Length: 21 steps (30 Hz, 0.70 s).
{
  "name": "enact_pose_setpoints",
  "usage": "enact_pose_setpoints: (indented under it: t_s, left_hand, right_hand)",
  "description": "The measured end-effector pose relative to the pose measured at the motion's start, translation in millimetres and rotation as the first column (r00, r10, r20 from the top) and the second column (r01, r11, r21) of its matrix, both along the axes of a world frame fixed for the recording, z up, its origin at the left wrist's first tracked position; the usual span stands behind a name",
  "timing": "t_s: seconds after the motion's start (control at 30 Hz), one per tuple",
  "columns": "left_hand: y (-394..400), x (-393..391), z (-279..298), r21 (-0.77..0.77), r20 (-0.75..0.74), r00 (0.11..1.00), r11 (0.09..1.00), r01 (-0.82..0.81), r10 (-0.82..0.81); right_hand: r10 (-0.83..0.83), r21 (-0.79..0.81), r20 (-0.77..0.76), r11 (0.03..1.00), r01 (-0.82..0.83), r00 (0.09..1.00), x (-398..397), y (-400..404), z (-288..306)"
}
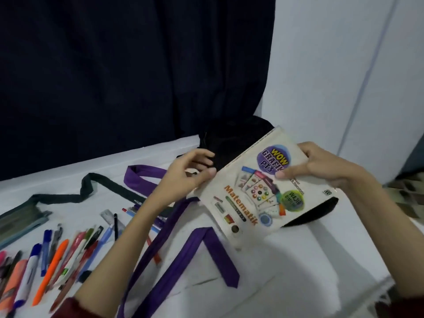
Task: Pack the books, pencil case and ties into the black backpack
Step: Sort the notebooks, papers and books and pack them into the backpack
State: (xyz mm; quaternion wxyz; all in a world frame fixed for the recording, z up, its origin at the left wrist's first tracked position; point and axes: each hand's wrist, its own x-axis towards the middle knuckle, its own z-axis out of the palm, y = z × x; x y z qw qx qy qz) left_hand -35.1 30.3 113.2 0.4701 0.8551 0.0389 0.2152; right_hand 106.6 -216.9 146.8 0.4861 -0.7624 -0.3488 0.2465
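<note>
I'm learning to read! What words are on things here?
All on the book the right hand holds:
"WOW GRAFIK PT3"
"Matematik"
"WAJIB", in the green circle; the words under it are blurred.
Small print along its edge and the pen labels: too small to read.

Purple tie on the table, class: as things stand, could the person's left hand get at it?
Probably yes, once it lets go. The left hand is pinching the edge of the Matematik book, but the purple tie lies uncovered on the white table just below that arm, with nothing lying over it.
</note>
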Motion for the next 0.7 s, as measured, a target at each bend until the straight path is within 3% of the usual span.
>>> enact_pose_setpoints:
  t_s: [0.07, 0.17, 0.23, 0.3, 0.37, 0.53, 0.6, 0.7]
  left_hand:
    - [-4, 25, -6, -0.059, 0.158, 0.970, 0.983, -0.175, 0.183]
    - [-18, 56, -29, -0.080, 0.172, 0.953, 0.968, -0.239, 0.250]
    - [-35, 71, -51, 0.114, 0.127, 0.983, 0.983, -0.143, 0.129]
    - [-56, 81, -68, 0.352, -0.045, 0.999, 0.936, 0.027, -0.012]
    - [-66, 92, -82, 0.434, -0.228, 0.972, 0.889, 0.145, -0.047]
    - [-63, 117, -91, 0.595, -0.174, 0.982, 0.803, 0.041, 0.079]
    - [-59, 123, -89, 0.542, -0.105, 0.979, 0.835, -0.092, 0.175]
    - [-48, 128, -70, 0.303, -0.037, 0.940, 0.900, -0.314, 0.340]
  right_hand:
    - [-0.108, 0.075, -0.066, 0.991, 0.112, 0.992, 28, -18, -9]
    - [-0.226, 0.178, -0.140, 0.952, 0.249, 0.964, 65, -40, -24]
    - [-0.276, 0.264, -0.226, 0.906, 0.332, 0.934, 89, -54, -32]
    - [-0.302, 0.320, -0.281, 0.865, 0.386, 0.911, 113, -66, -38]
    - [-0.315, 0.337, -0.313, 0.846, 0.414, 0.896, 134, -74, -41]
    - [-0.255, 0.374, -0.385, 0.835, 0.403, 0.887, 175, -78, -43]
    - [-0.213, 0.391, -0.419, 0.835, 0.387, 0.883, 185, -75, -45]
    - [-0.118, 0.411, -0.478, 0.845, 0.341, 0.870, 192, -70, -47]
